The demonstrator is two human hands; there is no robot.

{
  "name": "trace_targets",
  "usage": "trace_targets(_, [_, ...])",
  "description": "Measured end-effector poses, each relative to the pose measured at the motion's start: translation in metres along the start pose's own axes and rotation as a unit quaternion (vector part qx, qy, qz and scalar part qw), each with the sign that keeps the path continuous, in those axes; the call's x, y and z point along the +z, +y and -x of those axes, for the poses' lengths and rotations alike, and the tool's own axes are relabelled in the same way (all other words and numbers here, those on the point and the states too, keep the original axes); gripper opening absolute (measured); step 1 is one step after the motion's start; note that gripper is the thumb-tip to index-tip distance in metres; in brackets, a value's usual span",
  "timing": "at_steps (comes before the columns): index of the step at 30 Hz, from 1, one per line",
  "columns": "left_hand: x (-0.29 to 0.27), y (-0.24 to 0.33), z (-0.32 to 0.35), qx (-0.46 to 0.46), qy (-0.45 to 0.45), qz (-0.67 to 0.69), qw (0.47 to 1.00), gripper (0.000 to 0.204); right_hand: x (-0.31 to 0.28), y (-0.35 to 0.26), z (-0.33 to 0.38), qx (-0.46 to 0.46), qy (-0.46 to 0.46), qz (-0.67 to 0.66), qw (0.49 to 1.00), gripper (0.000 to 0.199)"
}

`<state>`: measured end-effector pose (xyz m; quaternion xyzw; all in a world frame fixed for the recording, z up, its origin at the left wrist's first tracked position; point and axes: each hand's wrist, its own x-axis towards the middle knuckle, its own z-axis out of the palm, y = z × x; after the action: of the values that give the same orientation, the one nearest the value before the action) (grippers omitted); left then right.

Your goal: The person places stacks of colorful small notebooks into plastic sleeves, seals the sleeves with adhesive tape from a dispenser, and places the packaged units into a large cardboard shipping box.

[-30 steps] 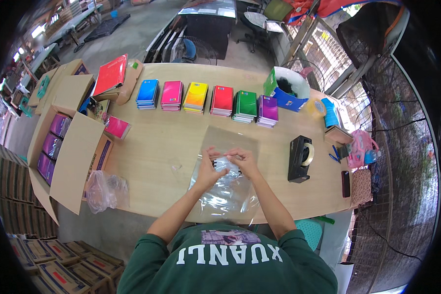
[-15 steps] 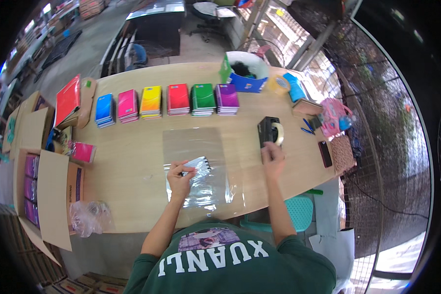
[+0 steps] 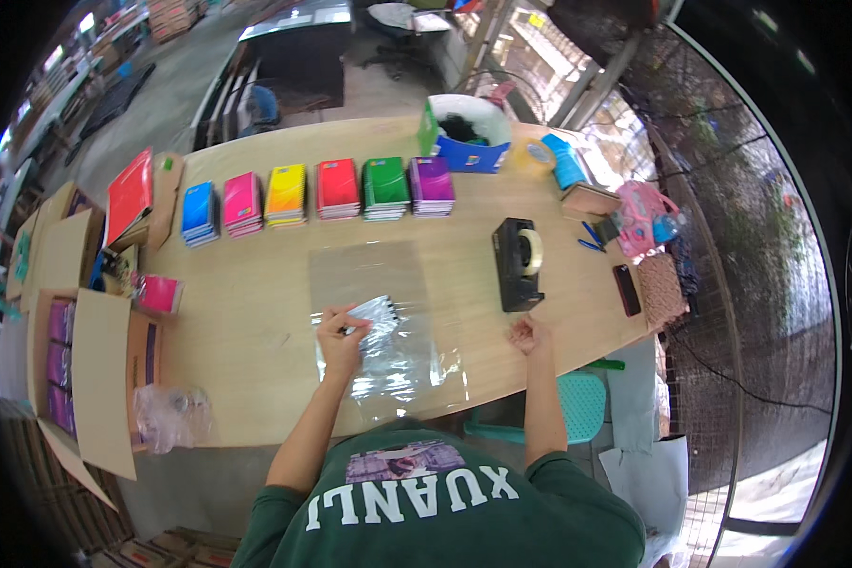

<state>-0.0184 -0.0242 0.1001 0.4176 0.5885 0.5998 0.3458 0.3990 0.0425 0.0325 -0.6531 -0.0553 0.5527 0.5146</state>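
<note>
My left hand [image 3: 339, 337] is pinched on the left edge of a small shiny whitish piece with a dark toothed edge [image 3: 380, 313], which looks like a spiral notebook in clear film. Beneath it lie clear plastic sheets or bags [image 3: 364, 265] spread on the table. My right hand [image 3: 525, 335] is closed, fingers curled, just in front of a black tape dispenser [image 3: 516, 270] that carries a pale roll. Whatever those fingers hold, if anything, is too small to make out.
Stacks of coloured spiral notebooks [image 3: 337, 187] stand in a row along the far side. Open cardboard boxes [image 3: 104, 369] and crumpled plastic [image 3: 172, 417] are at the left. A bin [image 3: 473, 156], blue cutters [image 3: 592, 237], a phone [image 3: 627, 290] and a pink bag [image 3: 642, 218] sit at the right.
My right hand has come off the tape dispenser toward the table's near edge, its fingers now curled. My left hand keeps its pinch in about the same place.
</note>
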Motion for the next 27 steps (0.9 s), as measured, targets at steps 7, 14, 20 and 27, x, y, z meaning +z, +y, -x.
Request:
trace_targets(7, [0.000,0.001,0.006,0.037,0.014,0.005,0.999,0.015,0.149,0.046,0.167,-0.169,-0.276,0.139,0.936,0.066])
trace_targets(14, [0.002,-0.009,0.003,0.046,-0.009,-0.012,0.999,0.023,0.191,0.091,0.224,-0.286,-0.257,0.238,0.892,0.103])
trace_targets(20, [-0.025,0.023,-0.034,0.094,-0.234,-0.117,0.961,0.087,0.170,0.155,0.153,-0.405,-0.209,0.236,0.858,0.086])
trace_targets(27, [-0.013,0.081,-0.034,0.036,-0.292,-0.166,0.941,0.102,0.143,0.168,0.140,0.200,-0.511,-0.080,0.832,0.057])
